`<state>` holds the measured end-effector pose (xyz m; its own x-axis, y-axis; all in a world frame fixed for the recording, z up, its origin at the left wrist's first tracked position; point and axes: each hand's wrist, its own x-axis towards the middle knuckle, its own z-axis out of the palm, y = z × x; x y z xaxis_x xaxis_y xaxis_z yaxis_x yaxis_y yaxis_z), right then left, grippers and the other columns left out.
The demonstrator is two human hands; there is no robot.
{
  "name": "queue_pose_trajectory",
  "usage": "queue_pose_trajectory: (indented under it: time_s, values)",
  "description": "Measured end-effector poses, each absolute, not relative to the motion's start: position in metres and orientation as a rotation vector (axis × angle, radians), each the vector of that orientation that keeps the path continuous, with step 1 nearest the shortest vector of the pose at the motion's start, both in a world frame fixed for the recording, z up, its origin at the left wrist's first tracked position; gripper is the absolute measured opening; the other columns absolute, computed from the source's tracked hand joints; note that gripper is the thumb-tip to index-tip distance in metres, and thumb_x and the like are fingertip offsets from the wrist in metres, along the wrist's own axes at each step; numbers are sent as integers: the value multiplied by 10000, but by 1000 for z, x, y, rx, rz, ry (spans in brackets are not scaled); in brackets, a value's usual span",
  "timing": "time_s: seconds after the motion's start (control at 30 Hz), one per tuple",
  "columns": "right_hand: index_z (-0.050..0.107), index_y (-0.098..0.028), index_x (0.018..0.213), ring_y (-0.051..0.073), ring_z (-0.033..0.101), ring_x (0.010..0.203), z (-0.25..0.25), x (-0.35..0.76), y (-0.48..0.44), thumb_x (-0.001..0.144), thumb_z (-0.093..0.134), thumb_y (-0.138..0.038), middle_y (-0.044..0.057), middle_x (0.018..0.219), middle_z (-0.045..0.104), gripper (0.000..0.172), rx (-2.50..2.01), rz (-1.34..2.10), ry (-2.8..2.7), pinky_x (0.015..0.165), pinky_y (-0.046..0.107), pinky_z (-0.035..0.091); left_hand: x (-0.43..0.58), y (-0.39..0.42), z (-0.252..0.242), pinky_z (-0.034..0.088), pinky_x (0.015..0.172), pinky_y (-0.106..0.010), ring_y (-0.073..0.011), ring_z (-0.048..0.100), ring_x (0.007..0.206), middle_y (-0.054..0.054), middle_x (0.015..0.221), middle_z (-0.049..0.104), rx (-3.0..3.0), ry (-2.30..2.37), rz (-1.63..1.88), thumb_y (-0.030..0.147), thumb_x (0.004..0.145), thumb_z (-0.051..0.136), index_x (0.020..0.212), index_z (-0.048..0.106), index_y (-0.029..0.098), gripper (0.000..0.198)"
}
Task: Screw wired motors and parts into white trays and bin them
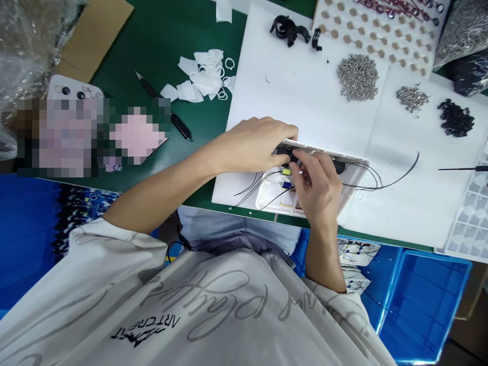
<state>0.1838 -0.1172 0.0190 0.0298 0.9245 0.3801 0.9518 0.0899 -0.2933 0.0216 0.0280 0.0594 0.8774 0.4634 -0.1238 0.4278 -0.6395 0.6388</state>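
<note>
Green tabletop [160,46] is carrying a white paper sheet [290,86], and right under the fingers [305,161] of the right hand [316,190] a white plastic housing [354,175] is lying, those fingers pinching together on a black part [286,151] near its rim while the left hand [253,145] is curling over the far edge and bracing it, a steady way of working in so tight a spot. A yellow component [285,172] and a blue component [285,185] are sitting just below the fingers, black wires [396,175] are trailing out on either side, and small screws [357,76] and black rings [455,118] are lying heaped well beyond the fingers.
</note>
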Motion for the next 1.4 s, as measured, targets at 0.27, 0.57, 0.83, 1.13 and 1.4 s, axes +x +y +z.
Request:
queue_pose_trajectory:
  time_s: [0.27, 0.57, 0.83, 1.13, 1.4]
  values:
    - [644, -188, 1277, 69, 616, 830, 19, 187, -118, 1023, 597, -249, 43, 1013, 632, 265, -1774, -82, -1923, 682, 196, 529, 24, 26, 67, 478, 912, -384, -268, 693, 1021, -50, 985, 728, 2412, 645, -25, 289, 920, 578, 1073, 674, 221, 193]
    - [646, -185, 1263, 69, 624, 874, 18, 188, -118, 1030, 578, -231, 41, 1043, 646, 248, -1747, -52, -1896, 684, 194, 513, 27, 19, 72, 461, 895, -424, -281, 712, 937, -70, 833, 722, 2519, 661, 34, 363, 984, 541, 1085, 721, 198, 264]
    - [650, -180, 1276, 80, 633, 872, 17, 188, -119, 1028, 575, -228, 52, 1051, 645, 263, -1766, -53, -1904, 681, 197, 515, 28, 19, 73, 443, 908, -405, -282, 711, 965, -68, 852, 721, 2605, 719, -33, 319, 965, 560, 1117, 712, 172, 261]
    - [655, -199, 1284, 78, 618, 846, 17, 186, -118, 1047, 556, -293, 46, 1030, 631, 274, -1792, -35, -1885, 733, 223, 551, 28, 21, 73, 433, 889, -369, -264, 689, 955, -49, 831, 682, 2541, 718, -52, 318, 942, 583, 1097, 692, 177, 236]
    - [662, -190, 1280, 71, 615, 849, 17, 186, -116, 1032, 580, -254, 38, 1013, 630, 269, -1774, -34, -1889, 716, 206, 534, 21, 32, 71, 413, 817, -319, -230, 650, 921, -59, 911, 687, 2397, 633, -108, 344, 967, 509, 1068, 673, 200, 241]
